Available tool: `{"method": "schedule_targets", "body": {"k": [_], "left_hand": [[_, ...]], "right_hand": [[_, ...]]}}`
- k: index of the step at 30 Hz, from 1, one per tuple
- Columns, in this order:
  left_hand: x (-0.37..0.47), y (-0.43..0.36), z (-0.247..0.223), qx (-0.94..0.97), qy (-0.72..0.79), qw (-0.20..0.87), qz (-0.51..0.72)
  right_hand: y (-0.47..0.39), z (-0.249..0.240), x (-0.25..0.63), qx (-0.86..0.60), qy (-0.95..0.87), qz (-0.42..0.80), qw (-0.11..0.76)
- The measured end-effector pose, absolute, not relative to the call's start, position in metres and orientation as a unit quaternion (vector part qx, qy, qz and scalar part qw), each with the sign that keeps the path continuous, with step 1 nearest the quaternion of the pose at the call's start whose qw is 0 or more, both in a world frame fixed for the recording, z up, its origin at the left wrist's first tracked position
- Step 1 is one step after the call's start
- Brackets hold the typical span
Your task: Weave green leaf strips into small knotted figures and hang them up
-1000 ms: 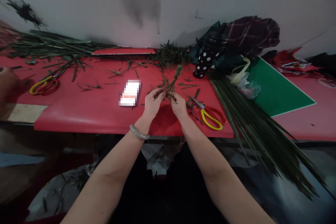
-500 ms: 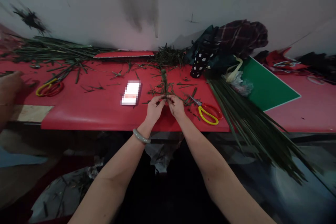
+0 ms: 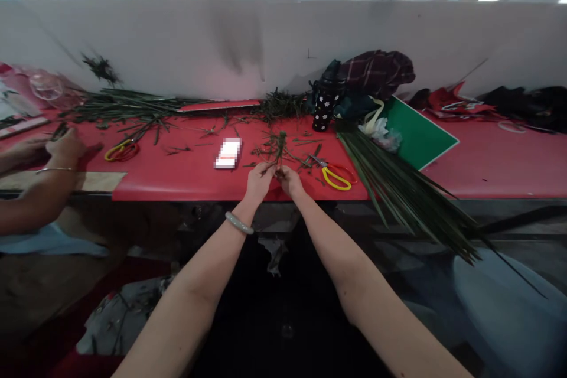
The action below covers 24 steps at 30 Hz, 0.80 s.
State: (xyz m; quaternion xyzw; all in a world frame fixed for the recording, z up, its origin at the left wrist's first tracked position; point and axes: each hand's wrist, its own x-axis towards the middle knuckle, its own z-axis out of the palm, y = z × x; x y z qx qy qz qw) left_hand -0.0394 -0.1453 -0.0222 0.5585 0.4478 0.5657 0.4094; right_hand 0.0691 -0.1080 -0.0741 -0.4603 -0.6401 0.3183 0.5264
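Note:
Between my fingers stands a small bundle of knotted green leaf strips (image 3: pixel 282 140), its thicker end pointing away from me. My left hand (image 3: pixel 260 182), with a bangle at its wrist, pinches the near end. From the other side my right hand (image 3: pixel 290 181) has its fingers closed on the same end; the exact grip is hidden by the fingers. Loose leaf scraps (image 3: pixel 305 160) lie around the hands on the red tabletop (image 3: pixel 186 183). Scissors with red and yellow handles (image 3: pixel 336 178) rest just right of my right hand. A phone (image 3: pixel 228 153) lies to the left.
Long green leaves (image 3: pixel 398 195) overhang the front edge at right, beside a green board (image 3: pixel 420 136). A flowered bottle (image 3: pixel 325 107) stands behind. More leaves (image 3: pixel 128 106) and a second pair of scissors (image 3: pixel 121 150) lie left, near another person's hands (image 3: pixel 66 144). A pale wall (image 3: pixel 177 41) bounds the back.
My view has tilted up, showing more beyond the wall. The leaf bundle looks shorter and more upright, and my right hand has curled further round its end. The other person's hands have come further into view.

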Motion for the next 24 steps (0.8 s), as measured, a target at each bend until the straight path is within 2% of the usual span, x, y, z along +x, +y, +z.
{"method": "schedule_targets", "body": {"k": [3, 6, 11, 24], "left_hand": [[-0.044, -0.141, -0.031, 0.523, 0.459, 0.453, 0.558], [-0.049, -0.131, -0.044, 0.521, 0.490, 0.450, 0.535], [-0.049, -0.127, -0.045, 0.525, 0.506, 0.473, 0.494], [-0.045, -0.136, -0.041, 0.490, 0.453, 0.514, 0.539]], "right_hand": [[-0.112, -0.071, 0.073, -0.471, -0.642, 0.299, 0.525], [-0.119, -0.066, 0.079, -0.492, -0.667, 0.277, 0.486], [-0.124, -0.058, 0.081, -0.479, -0.679, 0.299, 0.469], [-0.126, -0.056, 0.082, -0.508, -0.697, 0.274, 0.425]]}}
